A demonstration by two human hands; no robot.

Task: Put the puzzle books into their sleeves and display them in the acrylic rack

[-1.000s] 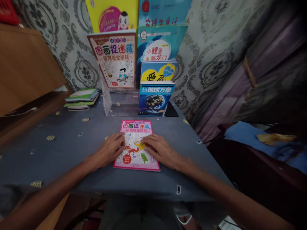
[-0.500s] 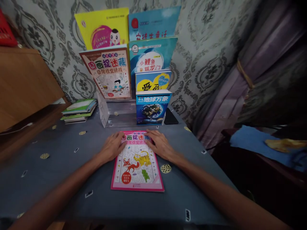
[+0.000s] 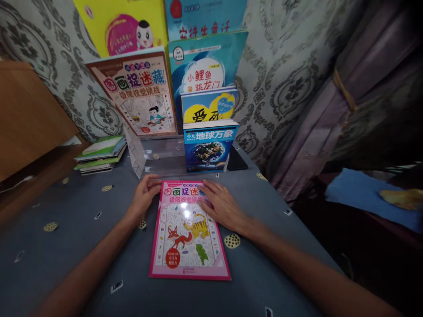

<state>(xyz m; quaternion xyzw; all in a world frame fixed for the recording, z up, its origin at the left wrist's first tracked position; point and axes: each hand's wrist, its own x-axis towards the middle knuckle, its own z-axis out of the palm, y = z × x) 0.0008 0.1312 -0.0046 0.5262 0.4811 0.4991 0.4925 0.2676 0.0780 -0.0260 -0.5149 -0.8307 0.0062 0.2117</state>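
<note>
Pink book (image 3: 188, 237) under the fingers: a thin, flat rectangle of glossy card, lying face up on the table near its middle, its cover throwing back white spots of glare. The right hand (image 3: 223, 204) rests over its upper right edge, palm down, fingers slightly spread and gently bent, the tips covering the end of the title. The left hand (image 3: 145, 193) is at the upper left corner, fingers loosely curled with a gap between them and the thumb; whether they touch the edge, I cannot tell.

Around the hands runs a smooth blue-grey tablecloth (image 3: 82, 237), printed with dotted yellow rounds and small white labels. Just beyond the pink book stands a clear plastic rack (image 3: 135, 154) with straight, see-through sides. On its right, a blue book (image 3: 208, 152) with a round Earth leans before taller paper covers; on its left is a brown-bordered book (image 3: 142, 105), tilted back. A stack of thin books (image 3: 101, 154), edges uneven, lies left of the rack, and a flat dark slab (image 3: 237, 159) lies right of it. Behind rises patterned wallpaper (image 3: 284, 83) in scrolled medallions, beside a softly pleated mauve curtain (image 3: 317, 132).
</note>
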